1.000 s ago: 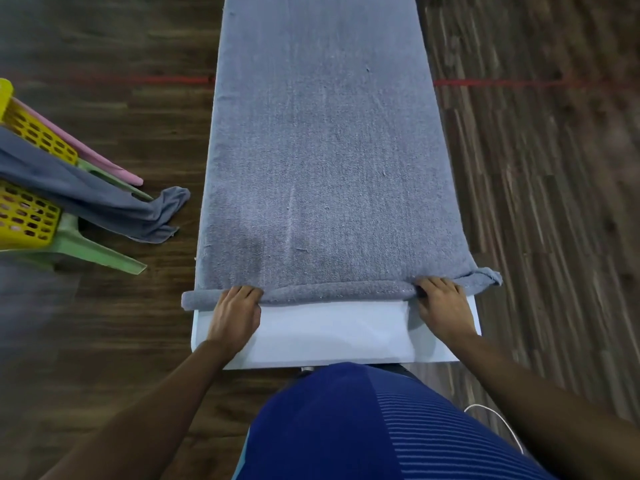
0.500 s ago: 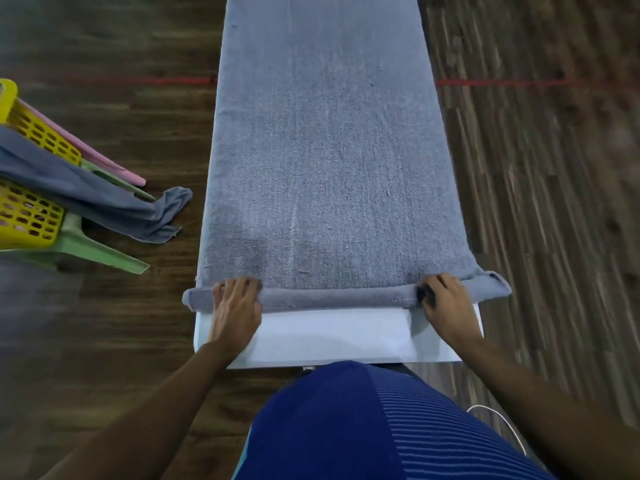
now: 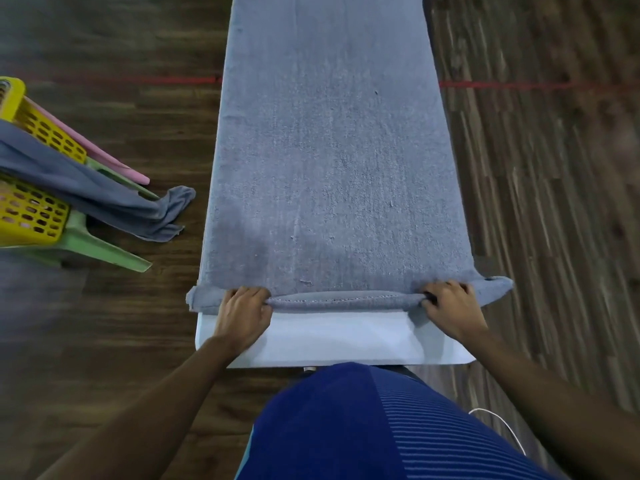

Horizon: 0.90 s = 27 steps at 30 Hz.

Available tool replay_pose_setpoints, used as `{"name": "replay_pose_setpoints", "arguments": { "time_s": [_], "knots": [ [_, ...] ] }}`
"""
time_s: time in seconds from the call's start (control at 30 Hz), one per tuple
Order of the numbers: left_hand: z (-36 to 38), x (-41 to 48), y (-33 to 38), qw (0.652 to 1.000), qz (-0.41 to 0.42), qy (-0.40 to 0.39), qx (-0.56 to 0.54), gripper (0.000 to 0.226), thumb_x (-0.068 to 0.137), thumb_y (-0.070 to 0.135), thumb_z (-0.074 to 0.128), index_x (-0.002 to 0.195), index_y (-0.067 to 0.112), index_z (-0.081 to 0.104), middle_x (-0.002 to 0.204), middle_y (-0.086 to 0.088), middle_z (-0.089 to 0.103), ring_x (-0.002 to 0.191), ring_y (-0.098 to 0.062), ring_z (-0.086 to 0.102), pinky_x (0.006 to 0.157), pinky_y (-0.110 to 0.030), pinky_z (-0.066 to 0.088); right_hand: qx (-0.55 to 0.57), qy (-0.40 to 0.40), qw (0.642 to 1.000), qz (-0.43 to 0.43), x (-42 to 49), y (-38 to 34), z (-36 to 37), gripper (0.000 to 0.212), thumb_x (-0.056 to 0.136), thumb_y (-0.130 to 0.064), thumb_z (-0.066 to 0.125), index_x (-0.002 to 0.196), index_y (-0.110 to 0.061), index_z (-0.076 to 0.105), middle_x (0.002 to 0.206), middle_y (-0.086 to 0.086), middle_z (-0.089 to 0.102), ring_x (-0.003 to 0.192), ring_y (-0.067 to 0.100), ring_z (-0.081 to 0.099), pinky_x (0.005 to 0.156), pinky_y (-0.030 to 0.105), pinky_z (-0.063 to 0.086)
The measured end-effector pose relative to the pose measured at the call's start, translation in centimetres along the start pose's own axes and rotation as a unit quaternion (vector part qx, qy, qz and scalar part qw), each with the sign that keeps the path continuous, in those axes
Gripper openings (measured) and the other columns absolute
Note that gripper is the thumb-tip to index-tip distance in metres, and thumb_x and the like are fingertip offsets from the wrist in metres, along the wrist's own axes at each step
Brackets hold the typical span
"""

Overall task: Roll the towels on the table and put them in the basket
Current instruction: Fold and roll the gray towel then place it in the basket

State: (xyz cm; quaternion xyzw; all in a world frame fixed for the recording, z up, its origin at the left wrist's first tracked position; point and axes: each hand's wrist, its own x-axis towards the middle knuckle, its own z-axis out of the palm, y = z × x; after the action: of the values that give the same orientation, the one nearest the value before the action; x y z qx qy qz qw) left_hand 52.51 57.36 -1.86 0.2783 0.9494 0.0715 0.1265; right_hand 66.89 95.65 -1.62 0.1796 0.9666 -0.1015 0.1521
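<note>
The left grip [image 3: 242, 315] and right grip [image 3: 450, 310] each have fingers curled over the thin started roll [image 3: 343, 301], pinching it near its ends. The roll is the near edge of a long grey terry towel [image 3: 332, 150] lying flat along the white surface [image 3: 339, 341]. If one grip turns faster, the roll would likely skew into a cone. Its overhanging ends could sag loose. A yellow perforated plastic basket [image 3: 34, 216] sits far left, with a second grey towel [image 3: 104, 199] draped over it.
</note>
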Motion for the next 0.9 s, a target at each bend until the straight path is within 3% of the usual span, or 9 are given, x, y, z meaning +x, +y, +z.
{"name": "replay_pose_setpoints", "arguments": {
  "time_s": [0.1, 0.23, 0.3, 0.4, 0.53, 0.7, 0.8, 0.9],
  "knots": [
    [0.0, 0.6, -0.5, 0.999, -0.025, -0.022, -0.01, 0.032, 0.084, 0.033, 0.03, 0.083, 0.022, 0.06, 0.081, 0.001, 0.069, 0.075, -0.02, 0.062, 0.085, -0.037, 0.036, 0.013, -0.015, 1.0, 0.016, 0.5, -0.3, -0.3, 0.028, 0.088, -0.036, 0.05, 0.106, -0.024, 0.067, 0.106, 0.004, 0.068, 0.106, 0.025, 0.055, 0.092, 0.04, 0.03],
    [0.4, 0.8, -0.7, 0.992, -0.08, 0.098, -0.025, 0.031, 0.083, 0.021, 0.046, 0.111, 0.014, 0.058, 0.101, -0.005, 0.062, 0.098, -0.028, 0.056, 0.098, -0.047, 0.03, 0.033, 0.104, 0.994, 0.015, 0.5, -0.5, 0.0, 0.027, 0.081, -0.016, 0.069, 0.106, -0.012, 0.063, 0.107, 0.011, 0.058, 0.099, 0.034, 0.049, 0.084, 0.044, 0.034],
    [0.5, 0.6, -0.3, 0.991, -0.042, 0.12, -0.033, 0.033, 0.08, 0.018, 0.044, 0.11, 0.012, 0.058, 0.101, -0.006, 0.06, 0.096, -0.028, 0.055, 0.095, -0.046, 0.032, 0.035, 0.112, 0.993, -0.001, 0.2, -0.6, 0.2, 0.029, 0.076, -0.01, 0.071, 0.103, -0.01, 0.062, 0.105, 0.011, 0.058, 0.095, 0.034, 0.051, 0.081, 0.045, 0.038],
    [1.0, -0.1, 0.1, 0.996, 0.051, 0.078, -0.004, 0.041, 0.073, 0.019, 0.049, 0.112, 0.012, 0.06, 0.107, -0.005, 0.062, 0.098, -0.027, 0.056, 0.095, -0.041, 0.033, 0.018, 0.068, 0.997, -0.026, -0.3, -0.7, 0.6, 0.038, 0.07, -0.01, 0.071, 0.106, -0.015, 0.061, 0.107, 0.006, 0.059, 0.097, 0.031, 0.054, 0.081, 0.044, 0.039],
    [1.3, 0.2, -0.4, 0.999, 0.035, 0.038, -0.012, 0.044, 0.071, 0.006, 0.067, 0.115, 0.008, 0.063, 0.111, -0.009, 0.065, 0.1, -0.03, 0.059, 0.092, -0.044, 0.046, 0.017, 0.039, 0.999, -0.027, -0.8, -0.1, 1.2, 0.048, 0.07, -0.009, 0.072, 0.115, -0.019, 0.06, 0.11, 0.003, 0.062, 0.099, 0.03, 0.058, 0.091, 0.046, 0.041],
    [-0.7, 1.0, 0.0, 0.999, 0.015, 0.014, -0.042, 0.024, 0.079, 0.021, 0.045, 0.084, 0.011, 0.067, 0.082, -0.006, 0.068, 0.075, -0.027, 0.063, 0.075, -0.036, 0.048, 0.023, 0.002, 1.0, -0.005, -0.7, -0.2, 0.3, 0.036, 0.084, -0.022, 0.062, 0.12, -0.026, 0.064, 0.115, -0.001, 0.068, 0.11, 0.025, 0.058, 0.096, 0.041, 0.033],
    [-1.2, 1.6, -0.2, 0.997, -0.015, -0.029, -0.077, 0.025, 0.083, 0.027, 0.039, 0.073, 0.016, 0.059, 0.072, -0.003, 0.064, 0.067, -0.025, 0.06, 0.077, -0.037, 0.045, 0.025, -0.028, 0.999, 0.012, 0.1, 0.0, -0.6, 0.027, 0.093, -0.028, 0.049, 0.116, -0.023, 0.064, 0.117, 0.003, 0.068, 0.111, 0.024, 0.057, 0.095, 0.038, 0.028],
    [-0.8, 2.2, -0.7, 0.995, -0.046, 0.027, -0.08, 0.023, 0.086, 0.023, 0.043, 0.095, 0.014, 0.062, 0.09, -0.005, 0.065, 0.085, -0.026, 0.059, 0.084, -0.042, 0.043, 0.025, 0.05, 0.998, 0.021, 0.4, 0.1, -0.6, 0.03, 0.088, -0.027, 0.05, 0.115, -0.019, 0.061, 0.114, 0.006, 0.062, 0.107, 0.029, 0.053, 0.09, 0.041, 0.026]
  ]
}}
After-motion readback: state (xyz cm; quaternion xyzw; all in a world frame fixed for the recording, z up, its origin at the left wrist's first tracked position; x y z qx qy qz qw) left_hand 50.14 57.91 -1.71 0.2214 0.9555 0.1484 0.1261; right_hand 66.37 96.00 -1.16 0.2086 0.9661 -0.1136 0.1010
